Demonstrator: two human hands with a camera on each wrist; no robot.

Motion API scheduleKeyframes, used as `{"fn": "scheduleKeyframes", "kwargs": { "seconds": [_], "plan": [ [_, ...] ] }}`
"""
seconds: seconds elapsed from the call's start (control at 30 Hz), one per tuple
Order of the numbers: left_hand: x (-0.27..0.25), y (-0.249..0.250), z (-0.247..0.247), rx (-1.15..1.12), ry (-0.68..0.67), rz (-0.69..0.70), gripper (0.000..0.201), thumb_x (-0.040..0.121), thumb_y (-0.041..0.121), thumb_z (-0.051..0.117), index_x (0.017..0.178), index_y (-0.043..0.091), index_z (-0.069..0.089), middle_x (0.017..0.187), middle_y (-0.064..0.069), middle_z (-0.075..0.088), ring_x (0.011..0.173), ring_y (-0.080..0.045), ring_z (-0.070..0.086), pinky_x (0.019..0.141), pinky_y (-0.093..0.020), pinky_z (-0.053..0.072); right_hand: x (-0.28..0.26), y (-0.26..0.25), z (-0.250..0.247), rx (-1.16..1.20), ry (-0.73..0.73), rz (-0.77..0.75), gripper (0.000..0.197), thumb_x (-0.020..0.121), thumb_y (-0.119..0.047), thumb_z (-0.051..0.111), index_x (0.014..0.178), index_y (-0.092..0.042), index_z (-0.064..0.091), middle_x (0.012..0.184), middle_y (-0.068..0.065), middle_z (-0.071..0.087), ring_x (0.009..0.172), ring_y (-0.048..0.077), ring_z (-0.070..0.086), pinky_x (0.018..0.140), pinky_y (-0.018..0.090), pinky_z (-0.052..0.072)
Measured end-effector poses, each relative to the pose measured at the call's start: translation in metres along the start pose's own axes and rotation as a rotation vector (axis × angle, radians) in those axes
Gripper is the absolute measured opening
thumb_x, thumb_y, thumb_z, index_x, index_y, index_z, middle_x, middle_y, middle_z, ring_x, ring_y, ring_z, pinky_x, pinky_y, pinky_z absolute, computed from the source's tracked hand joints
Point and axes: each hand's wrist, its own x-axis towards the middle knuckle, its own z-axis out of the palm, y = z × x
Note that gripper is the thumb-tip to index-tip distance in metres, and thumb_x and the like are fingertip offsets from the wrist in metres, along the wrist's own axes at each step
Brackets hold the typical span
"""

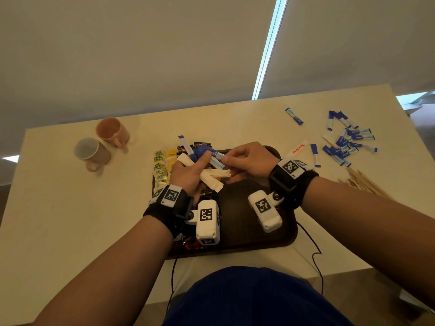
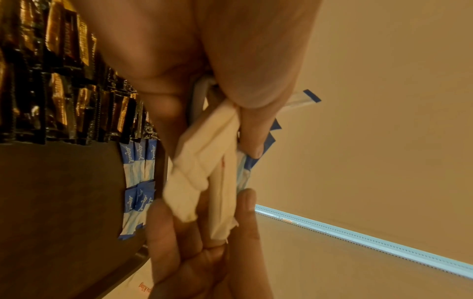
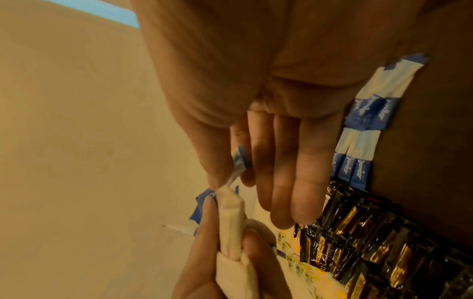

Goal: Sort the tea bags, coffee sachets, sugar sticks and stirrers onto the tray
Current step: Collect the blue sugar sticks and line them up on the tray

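Nearest the head camera, two forearms with marker-tagged wrist bands reach over the near edge of the table (image 1: 70,208). On it, largest to smallest: the dark tray (image 1: 259,231) at the middle of the near edge; two mugs (image 1: 94,152) toward the far left corner; a scatter of blue sugar sticks (image 1: 346,142) toward the far right corner; wooden stirrers (image 1: 363,182) at the right edge.

The left hand (image 1: 188,175), over the tray's far left part, grips a mixed bundle: cream paper sachets (image 1: 213,176) crossed over blue-and-white sticks. The right hand (image 1: 247,161) pinches one blue-and-white stick (image 1: 217,157) between thumb and forefinger, its other fingers extended.

Handling, as judged: the sticks are light, thin paper tubes, pliable and slick against one another. A loose bundle is likely to fan or spill. A single stick is best taken by its flat sealed end, where the paper will not buckle or tear.

The head view alone shows the unsorted stock and the tea bags (image 1: 161,165) along the tray's left edge. The left wrist view alone shows blue sticks marked "equal" (image 2: 138,178) already laid in rows beside black-and-gold coffee sachets (image 2: 64,81) on the tray. The right wrist view alone shows the pinch point (image 3: 239,161) on the stick's blue end.
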Motion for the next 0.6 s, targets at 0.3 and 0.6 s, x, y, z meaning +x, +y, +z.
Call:
{"fn": "scheduleKeyframes", "kwargs": {
  "seconds": [0.3, 0.6],
  "plan": [
    [0.003, -0.013, -0.001, 0.076, 0.036, 0.058, 0.038, 0.084, 0.021, 0.078, 0.106, -0.008, 0.066, 0.083, -0.015, 0.073, 0.074, -0.032, 0.073, 0.066, -0.041, 0.057, 0.005, 0.003, -0.002, 0.173, 0.062, 0.032, 0.031, 0.081, 0.000, 0.073, 0.110, 0.007, 0.063, 0.106, 0.024, 0.070, 0.095, 0.035, 0.071, 0.073, 0.038, 0.062],
    [0.008, -0.016, 0.001, 0.066, 0.001, 0.046, 0.006, 0.088, 0.012, 0.073, 0.090, 0.008, 0.069, 0.071, -0.007, 0.071, 0.060, -0.021, 0.068, 0.063, -0.040, 0.057, 0.017, 0.013, -0.011, 0.299, 0.120, 0.033, 0.022, 0.085, 0.001, 0.068, 0.108, 0.002, 0.067, 0.089, 0.015, 0.074, 0.082, 0.031, 0.072, 0.065, 0.031, 0.062]
  ]
}}
